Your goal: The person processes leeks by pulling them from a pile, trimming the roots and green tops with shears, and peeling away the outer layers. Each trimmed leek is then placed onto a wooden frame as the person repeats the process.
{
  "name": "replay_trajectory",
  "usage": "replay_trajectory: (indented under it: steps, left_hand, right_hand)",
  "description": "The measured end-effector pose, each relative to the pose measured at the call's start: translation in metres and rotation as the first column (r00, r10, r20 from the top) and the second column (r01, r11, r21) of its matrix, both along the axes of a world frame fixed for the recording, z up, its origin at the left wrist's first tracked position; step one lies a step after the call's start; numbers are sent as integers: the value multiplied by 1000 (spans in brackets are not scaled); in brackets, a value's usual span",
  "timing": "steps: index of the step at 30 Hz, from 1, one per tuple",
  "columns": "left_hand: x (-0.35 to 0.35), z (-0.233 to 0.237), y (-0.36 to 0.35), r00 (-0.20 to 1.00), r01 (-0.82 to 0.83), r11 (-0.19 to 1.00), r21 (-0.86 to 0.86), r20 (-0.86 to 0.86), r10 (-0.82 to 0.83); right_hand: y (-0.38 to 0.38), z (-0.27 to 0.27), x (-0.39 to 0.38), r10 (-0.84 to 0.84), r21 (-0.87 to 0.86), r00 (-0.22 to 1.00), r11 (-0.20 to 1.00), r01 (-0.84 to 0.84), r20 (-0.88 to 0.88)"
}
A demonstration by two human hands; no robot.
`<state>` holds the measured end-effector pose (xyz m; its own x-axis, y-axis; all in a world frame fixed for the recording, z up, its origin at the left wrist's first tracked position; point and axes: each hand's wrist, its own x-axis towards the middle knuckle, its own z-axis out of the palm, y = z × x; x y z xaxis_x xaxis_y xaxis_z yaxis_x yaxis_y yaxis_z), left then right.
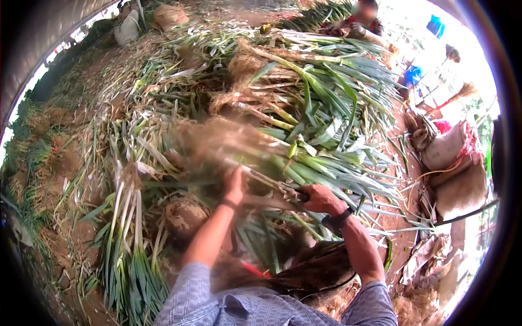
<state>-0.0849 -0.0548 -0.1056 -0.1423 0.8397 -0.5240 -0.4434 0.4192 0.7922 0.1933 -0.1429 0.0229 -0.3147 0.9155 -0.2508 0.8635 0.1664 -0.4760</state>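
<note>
My left hand (234, 187) is closed at a pale leek stalk (261, 176), its root end blurred by motion. The stalk slants down to the right, towards my right hand (323, 201), whose fingers are curled closed near a dark, narrow piece I cannot make out. A dark band circles my right wrist. Just beyond both hands lies a large heap of leeks (321, 163), roots to the left and green leaves to the right. At my left, a smaller bunch of leeks (128, 217) lies with its roots away from me and leaves towards me.
Loose leaves and trimmings (163, 87) cover the soil ahead and left. A round, mottled brown thing (185, 217) is beside my left forearm. Sacks (451, 152) stand at right. Another person (361, 24) is at the far end of the heap.
</note>
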Motion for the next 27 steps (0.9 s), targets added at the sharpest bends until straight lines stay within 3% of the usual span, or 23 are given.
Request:
replay_trajectory:
  steps: [1,3,5,8,11,20,23,26,27]
  left_hand:
    - [-2,-1,1,1000,-7,1000,-29,-1,7]
    - [-4,-11,-1,999,40,997,72,22,-42]
    - [0,-19,-4,990,90,978,189,90,-109]
    - [3,-15,-25,938,186,888,420,194,-288]
    - [8,-1,-38,918,274,904,329,192,-348]
    - [-2,26,-50,854,377,879,292,258,-451]
    - [-8,15,-51,764,410,833,372,359,-537]
    - [-10,7,-46,766,464,812,353,300,-568]
    - [-13,6,-44,729,505,812,294,359,-583]
  right_hand:
    - [4,0,-3,-5,5,1000,1000,5,4]
    - [10,0,-10,-4,26,1000,1000,5,-26]
    - [15,1,-14,4,62,995,998,2,-95]
    - [19,-6,-23,60,117,997,992,-55,-39]
    - [22,-1,-31,39,160,998,987,-29,-58]
    - [12,10,-32,36,228,994,974,-11,-106]
    - [8,15,-27,46,255,995,967,-20,-94]
    - [3,13,-22,119,250,981,965,-78,-156]
    - [-1,11,-22,122,256,975,964,-72,-185]
